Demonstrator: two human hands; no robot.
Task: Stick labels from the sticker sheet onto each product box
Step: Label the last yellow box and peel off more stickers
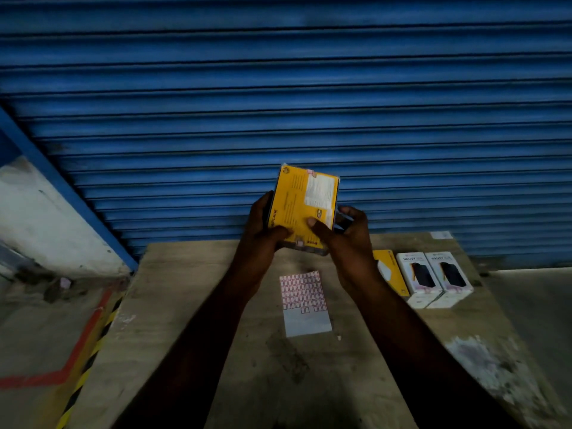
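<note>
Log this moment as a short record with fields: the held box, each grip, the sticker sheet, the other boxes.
held item: yellow box, raised above the table, tilted, printed face toward the camera
left grip: holds the box's left edge, thumb on its face
right grip: holds the right edge, thumb pressed on the face
sticker sheet: flat on the table, upper part bears pink-bordered labels, lower part bare
other boxes: two white boxes side by side at right, second yellow box beside them

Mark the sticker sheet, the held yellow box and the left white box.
sticker sheet (301,291), head view, its label grid.
held yellow box (294,205), head view, centre of its printed face.
left white box (419,272), head view, top face.
</note>
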